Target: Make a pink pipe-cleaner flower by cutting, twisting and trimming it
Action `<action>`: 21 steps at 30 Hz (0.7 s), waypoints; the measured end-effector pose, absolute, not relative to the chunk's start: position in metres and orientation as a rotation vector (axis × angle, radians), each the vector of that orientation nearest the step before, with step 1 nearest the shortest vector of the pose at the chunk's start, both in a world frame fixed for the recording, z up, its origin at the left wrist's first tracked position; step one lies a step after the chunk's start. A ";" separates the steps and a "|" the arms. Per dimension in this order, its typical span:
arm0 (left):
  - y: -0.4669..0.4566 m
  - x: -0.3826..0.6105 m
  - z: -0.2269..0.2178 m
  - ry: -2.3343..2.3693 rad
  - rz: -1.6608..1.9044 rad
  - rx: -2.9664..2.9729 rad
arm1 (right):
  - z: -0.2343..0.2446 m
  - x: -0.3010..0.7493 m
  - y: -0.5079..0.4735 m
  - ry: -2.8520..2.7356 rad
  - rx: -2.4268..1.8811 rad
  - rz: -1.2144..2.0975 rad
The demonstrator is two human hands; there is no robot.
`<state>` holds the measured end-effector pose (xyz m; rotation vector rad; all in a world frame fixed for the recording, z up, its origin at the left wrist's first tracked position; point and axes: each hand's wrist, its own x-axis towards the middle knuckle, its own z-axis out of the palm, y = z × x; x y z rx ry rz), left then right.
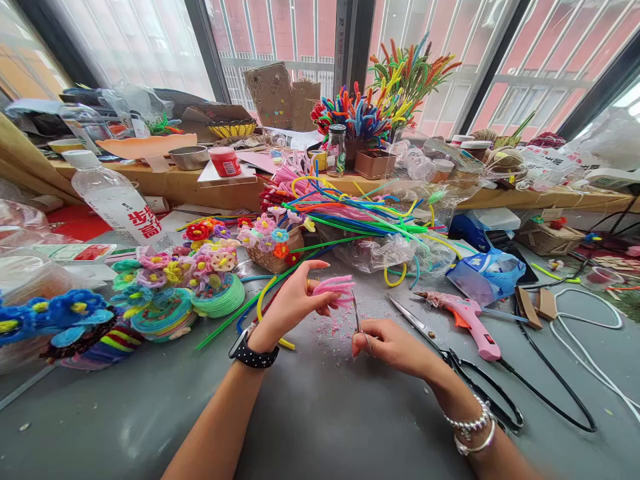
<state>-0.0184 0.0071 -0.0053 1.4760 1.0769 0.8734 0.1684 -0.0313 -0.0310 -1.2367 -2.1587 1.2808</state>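
Note:
My left hand (295, 300) pinches a bundle of pink pipe cleaner loops (336, 288) above the grey table (310, 413), with its index finger stretched out. My right hand (387, 343) is closed on small scissors (357, 319), whose blades point up at the pink loops. Pink trimmings (333, 327) lie scattered on the table below. A black watch is on my left wrist and silver bracelets are on my right wrist.
A pink glue gun (467, 320) and large black-handled scissors (450, 360) lie to the right. Pipe cleaner flowers (175, 287), a small flower basket (273, 247) and a pile of coloured pipe cleaners (360, 213) crowd the far side. A plastic bottle (117, 200) stands left.

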 end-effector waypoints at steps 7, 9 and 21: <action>0.015 -0.024 -0.016 1.155 0.900 1.480 | -0.039 0.166 -0.030 -1.926 -1.279 1.503; 0.016 -0.026 -0.020 1.183 0.903 1.476 | -0.041 0.165 -0.030 -1.876 -1.275 1.550; 0.016 -0.025 -0.020 1.271 0.860 1.482 | -0.045 0.158 -0.031 -1.725 -1.342 1.653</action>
